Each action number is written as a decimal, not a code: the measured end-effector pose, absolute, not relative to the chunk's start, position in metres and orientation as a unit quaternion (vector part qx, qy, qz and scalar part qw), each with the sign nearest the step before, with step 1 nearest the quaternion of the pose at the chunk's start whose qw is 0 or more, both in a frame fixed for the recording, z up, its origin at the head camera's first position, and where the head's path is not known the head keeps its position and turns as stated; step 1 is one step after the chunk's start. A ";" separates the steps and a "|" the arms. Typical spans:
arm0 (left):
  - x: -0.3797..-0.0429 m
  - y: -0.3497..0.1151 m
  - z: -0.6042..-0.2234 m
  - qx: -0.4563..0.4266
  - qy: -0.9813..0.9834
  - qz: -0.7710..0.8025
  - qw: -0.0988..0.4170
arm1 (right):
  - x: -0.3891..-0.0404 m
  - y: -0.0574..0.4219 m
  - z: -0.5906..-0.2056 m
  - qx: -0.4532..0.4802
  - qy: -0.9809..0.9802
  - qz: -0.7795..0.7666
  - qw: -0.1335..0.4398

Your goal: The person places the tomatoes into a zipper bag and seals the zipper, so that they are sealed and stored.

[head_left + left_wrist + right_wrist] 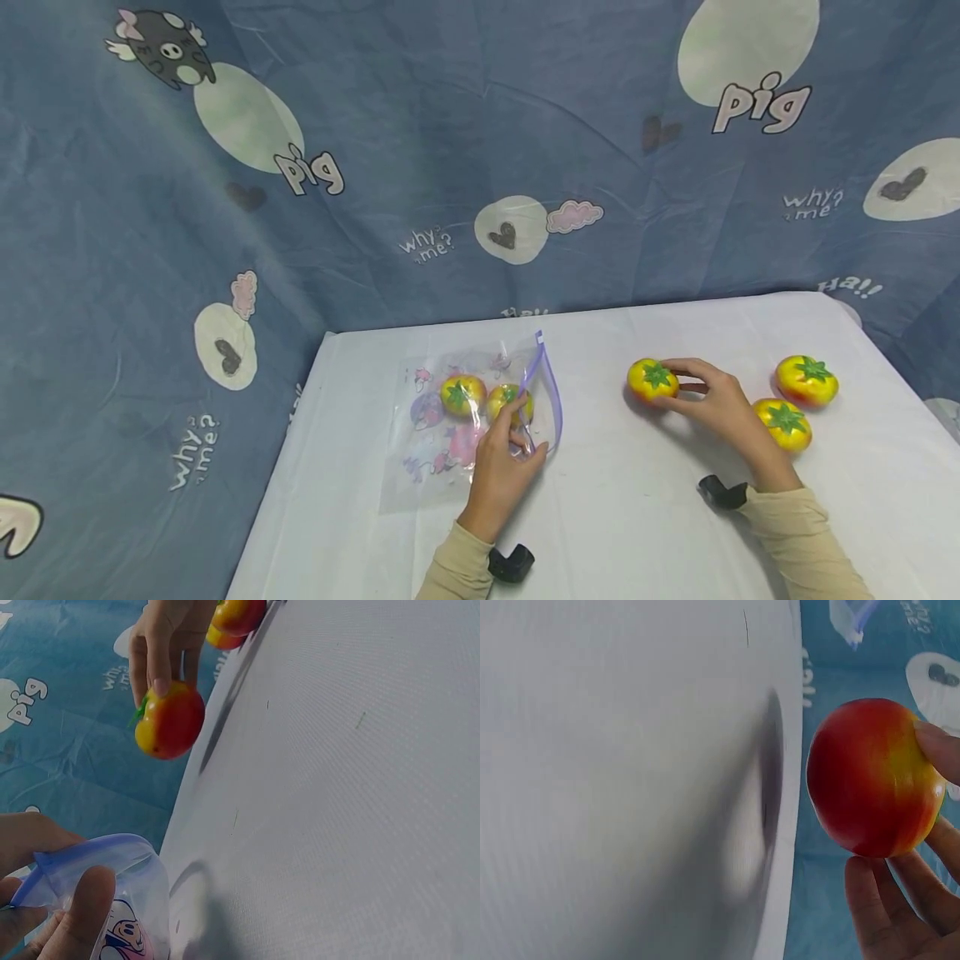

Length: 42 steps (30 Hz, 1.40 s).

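A clear zip bag (556, 398) with a purple zip edge and cartoon prints lies on the table, its mouth toward the right. Two yellow toy persimmons (461, 395) with green leafy tops show through its plastic. My left hand (497, 479) pinches the bag at its mouth, thumb and fingers on the rim, which gapes in the left wrist view. To the right, my right hand (716, 407) holds another toy persimmon (874, 778), yellow and red, between thumb and fingertips. That persimmon is raised off the table, with its shadow below.
Two more toy persimmons (806, 382) sit side by side on the right of the white-covered table (600, 517), beyond my right wrist. A blue printed cloth (420, 150) hangs behind and to the left of the table. Black wrist mounts (512, 564) stick out beside both sleeves.
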<state>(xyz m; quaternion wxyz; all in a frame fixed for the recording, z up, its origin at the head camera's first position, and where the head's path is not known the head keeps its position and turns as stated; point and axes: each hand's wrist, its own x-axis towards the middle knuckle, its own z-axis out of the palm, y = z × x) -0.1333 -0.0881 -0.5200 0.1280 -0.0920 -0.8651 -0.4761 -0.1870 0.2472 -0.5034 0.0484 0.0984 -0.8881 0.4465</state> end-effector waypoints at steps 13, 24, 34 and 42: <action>-0.132 -0.086 -0.518 -0.090 -0.866 -0.473 0.132 | -0.188 0.218 -0.508 0.149 -0.881 0.447 0.038; -0.133 -0.087 -0.520 -0.087 -0.868 -0.472 0.131 | -0.191 0.191 -0.511 0.207 -0.862 0.460 0.045; -0.133 -0.087 -0.520 -0.095 -0.868 -0.469 0.131 | -0.194 0.162 -0.511 0.247 -0.846 0.472 0.040; -0.133 -0.087 -0.522 -0.108 -0.870 -0.463 0.132 | -0.193 0.142 -0.507 0.260 -0.844 0.469 0.016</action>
